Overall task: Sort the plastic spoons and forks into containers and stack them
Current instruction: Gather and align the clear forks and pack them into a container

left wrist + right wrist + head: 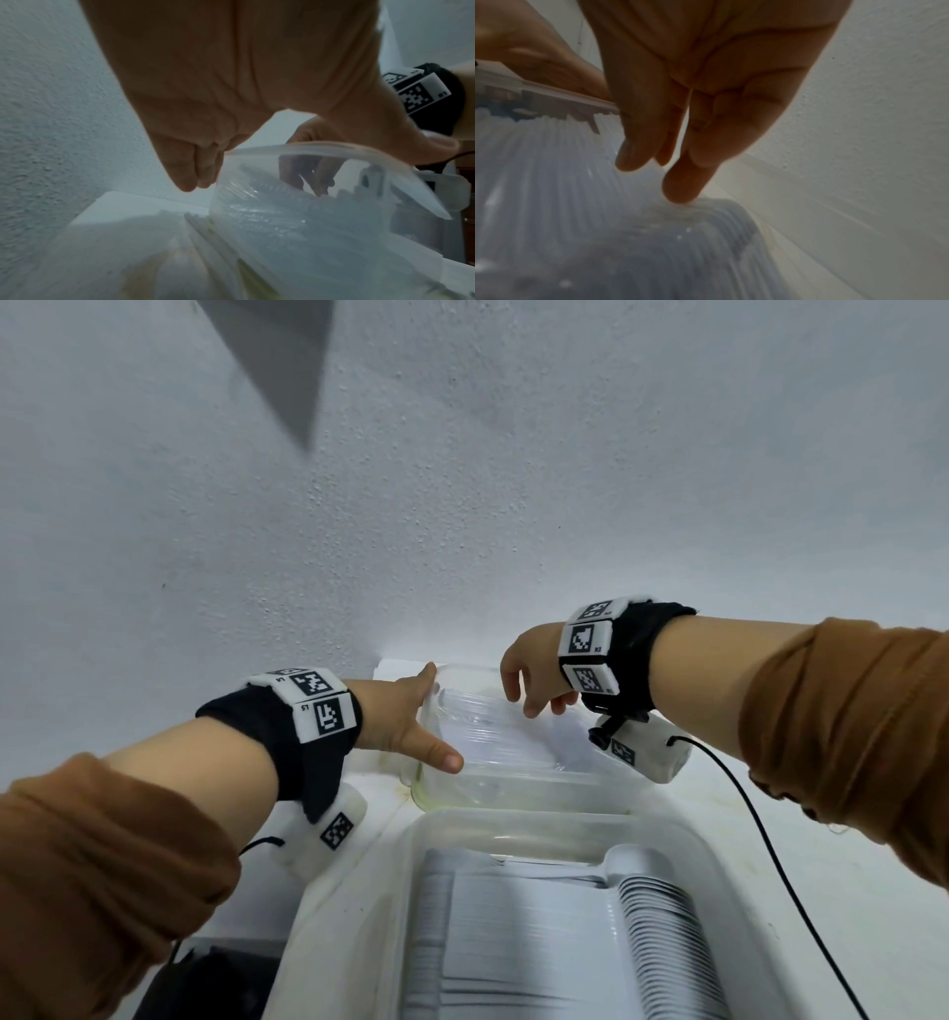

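Two clear plastic containers are seen on a white surface (801,819) set against a pale textured wall (513,480). The far container (513,783) is held at its left end by the left hand (405,719): the thumb is stretched along the near left wall and the fingers are laid against the far left corner, so the hand is spread wide around that end rather than curled tight. In the left wrist view the container's rim (334,147) is seen passing under the thumb. A row of clear plastic forks (493,726), too many and too blurred to be counted, is packed inside this container. The right hand (534,670) is held over the far right part of it, fingers pointed down and loosely together; in the right wrist view one fingertip (680,188) is shown touching the tops of the cutlery, and nothing is gripped. The near container (719,855) is placed just before the far one, and a dense row of white plastic spoons (662,937) is stacked in it, likewise beyond counting. One tagged wristband is worn on each wrist, and a black cable (780,865) is trailed from the right one.
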